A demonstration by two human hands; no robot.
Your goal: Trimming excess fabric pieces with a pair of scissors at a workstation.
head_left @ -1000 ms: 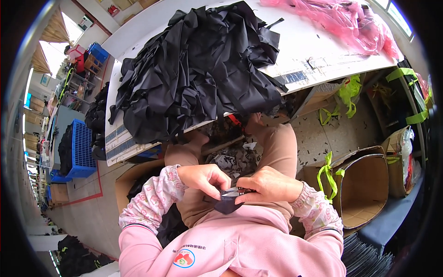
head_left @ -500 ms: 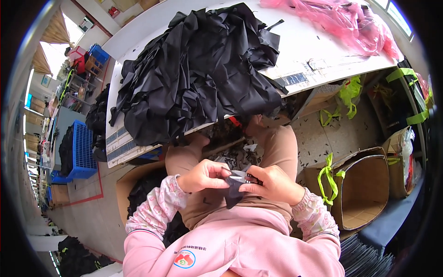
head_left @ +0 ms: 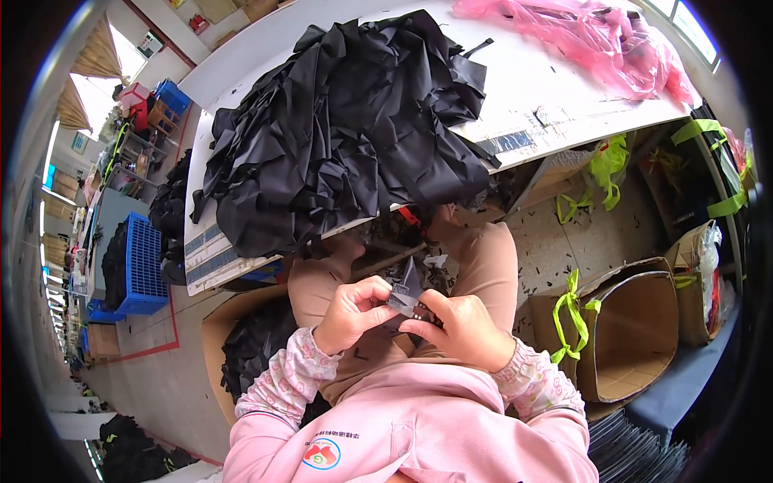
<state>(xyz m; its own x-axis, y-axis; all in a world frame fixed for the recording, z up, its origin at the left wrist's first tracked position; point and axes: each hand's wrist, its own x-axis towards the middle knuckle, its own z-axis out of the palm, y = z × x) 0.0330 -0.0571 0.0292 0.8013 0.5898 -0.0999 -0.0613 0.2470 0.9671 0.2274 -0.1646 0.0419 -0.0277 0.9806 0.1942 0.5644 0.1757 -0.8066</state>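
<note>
Over my lap, my left hand (head_left: 354,312) pinches a small piece of black fabric (head_left: 411,278), whose pointed end sticks up away from me. Close beside it, my right hand (head_left: 463,324) is closed around small thread snips (head_left: 427,312), with a dark grip showing between thumb and fingers. The silvery blades meet the fabric near my left fingertips; whether they are cutting cannot be made out. Beyond my knees, a large heap of black fabric pieces (head_left: 346,121) covers much of the white table (head_left: 555,121) and hangs over its near edge.
Pink plastic sheeting (head_left: 588,40) lies at the table's far right. An open cardboard box (head_left: 636,338) with yellow-green ties stands to my right. Another carton (head_left: 216,322) with black fabric sits by my left leg. A blue crate (head_left: 146,266) is farther left. Dark scraps litter the floor.
The fabric piece has turned: it hung toward my lap and now points away from me. Both hands have shifted slightly, and the snips' blades show less.
</note>
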